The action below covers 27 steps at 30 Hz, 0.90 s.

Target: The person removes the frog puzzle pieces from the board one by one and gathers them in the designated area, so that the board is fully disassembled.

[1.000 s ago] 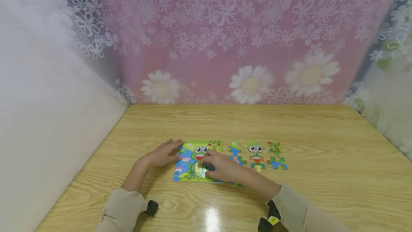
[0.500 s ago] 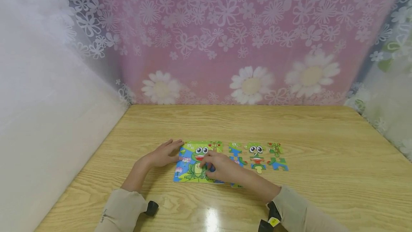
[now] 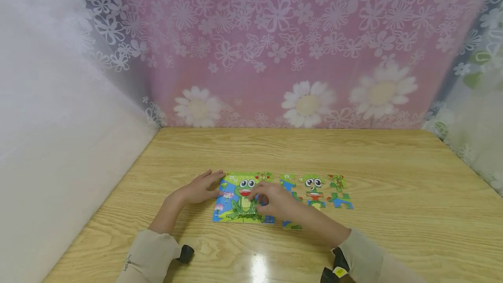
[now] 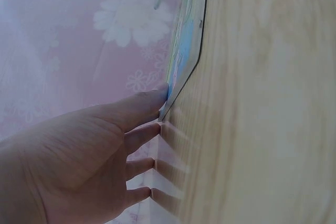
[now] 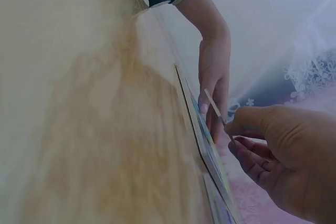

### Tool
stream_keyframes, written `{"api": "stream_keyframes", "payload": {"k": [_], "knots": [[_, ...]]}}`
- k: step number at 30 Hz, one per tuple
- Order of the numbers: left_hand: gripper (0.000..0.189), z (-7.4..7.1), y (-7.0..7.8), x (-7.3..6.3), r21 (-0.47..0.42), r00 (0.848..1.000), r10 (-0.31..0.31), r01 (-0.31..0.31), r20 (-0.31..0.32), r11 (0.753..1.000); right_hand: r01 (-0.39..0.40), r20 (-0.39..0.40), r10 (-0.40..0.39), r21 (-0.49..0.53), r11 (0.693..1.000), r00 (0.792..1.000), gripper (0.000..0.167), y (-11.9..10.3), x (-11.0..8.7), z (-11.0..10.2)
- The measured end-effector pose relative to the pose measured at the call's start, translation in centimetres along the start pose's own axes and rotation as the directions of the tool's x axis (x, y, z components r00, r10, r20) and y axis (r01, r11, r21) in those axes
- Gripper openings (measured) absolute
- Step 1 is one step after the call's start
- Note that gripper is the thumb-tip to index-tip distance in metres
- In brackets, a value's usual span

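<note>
A jigsaw puzzle board point(image 3: 225, 208) with a frog picture lies on the table. At its left side, my left hand point(image 3: 199, 188) keeps its fingers extended; in the left wrist view the thumb point(image 4: 149, 97) touches the board's edge and the other fingertips reach the tabletop. Above the board's right half, my right hand point(image 3: 277, 201) pinches a thin puzzle piece point(image 5: 213, 104) between thumb and fingers. The right wrist view shows that piece edge-on, tilted and raised off the board. The right hand hides part of the board's right side.
Several loose puzzle pieces point(image 3: 313, 181) lie in rows right of the board, some partly behind the right hand and forearm. One piece point(image 3: 292, 225) lies near the board's lower right corner. A pink flowered curtain point(image 3: 251, 56) hangs beyond the wooden table point(image 3: 393, 230).
My right hand has shifted slightly right and away from the frog's belly, with the piece raised in its fingers. The left hand stays put at the board's left edge.
</note>
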<state>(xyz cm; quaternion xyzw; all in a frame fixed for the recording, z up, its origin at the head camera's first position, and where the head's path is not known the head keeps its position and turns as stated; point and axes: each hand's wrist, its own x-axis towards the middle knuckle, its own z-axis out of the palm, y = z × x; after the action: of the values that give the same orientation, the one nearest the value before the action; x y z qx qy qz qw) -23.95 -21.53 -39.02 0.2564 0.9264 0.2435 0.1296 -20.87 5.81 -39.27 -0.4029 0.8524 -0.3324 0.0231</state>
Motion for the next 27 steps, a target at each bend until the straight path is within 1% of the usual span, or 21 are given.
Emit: {"api": "stream_keyframes", "payload": {"k": [3, 6, 8, 14, 16, 18, 20, 23, 25, 27], "knots": [[0.063, 0.1, -0.1, 0.1, 0.001, 1.0, -0.003, 0.003, 0.001, 1.0, -0.02, -0.001, 0.02, 0.039, 0.999, 1.0, 0.019, 0.0, -0.5, -0.8], [0.063, 0.1, -0.1, 0.2, 0.002, 1.0, -0.005, 0.005, -0.001, 1.0, -0.057, 0.013, 0.057, 0.073, 0.996, 0.998, 0.02, -0.1, -1.2, -1.6], [0.062, 0.1, -0.2, 0.2, 0.002, 1.0, -0.006, 0.006, -0.001, 1.0, -0.058, 0.011, 0.057, 0.068, 0.996, 0.998, 0.019, -0.1, -1.7, -2.1], [0.062, 0.1, -0.1, 0.2, 0.003, 1.0, -0.01, 0.01, -0.001, 1.0, 0.021, -0.019, -0.02, 0.021, 1.0, 1.0, 0.017, 1.1, -3.2, -3.3], [0.062, 0.2, -0.2, 0.2, 0.0, 1.0, -0.01, 0.01, 0.0, 1.0, 0.021, -0.03, -0.021, 0.021, 1.0, 0.999, 0.017, 1.3, -3.8, -3.8], [0.062, 0.2, -0.2, 0.3, 0.0, 1.0, -0.016, 0.016, 0.004, 1.0, 0.039, -0.053, -0.037, 0.026, 0.999, 0.998, 0.018, 1.5, -4.5, -4.2], [0.063, 0.3, -0.3, 0.3, 0.003, 1.0, -0.019, 0.019, 0.005, 1.0, 0.089, -0.094, -0.087, 0.01, 0.996, 0.992, 0.019, 1.7, -5.1, -4.6], [0.062, 0.3, -0.5, 0.3, 0.007, 1.0, -0.024, 0.024, 0.005, 1.0, 0.142, -0.133, -0.144, -0.027, 0.989, 0.981, 0.022, 2.2, -6.0, -5.0], [0.062, 0.3, -0.5, 0.4, 0.004, 1.0, -0.023, 0.023, 0.0, 1.0, 0.157, -0.141, -0.161, -0.036, 0.987, 0.977, 0.024, 2.5, -6.6, -5.4], [0.062, 0.3, -0.5, 0.4, 0.002, 1.0, -0.025, 0.025, -0.002, 1.0, 0.149, -0.138, -0.152, -0.03, 0.988, 0.979, 0.024, 2.9, -7.1, -5.7]]}}
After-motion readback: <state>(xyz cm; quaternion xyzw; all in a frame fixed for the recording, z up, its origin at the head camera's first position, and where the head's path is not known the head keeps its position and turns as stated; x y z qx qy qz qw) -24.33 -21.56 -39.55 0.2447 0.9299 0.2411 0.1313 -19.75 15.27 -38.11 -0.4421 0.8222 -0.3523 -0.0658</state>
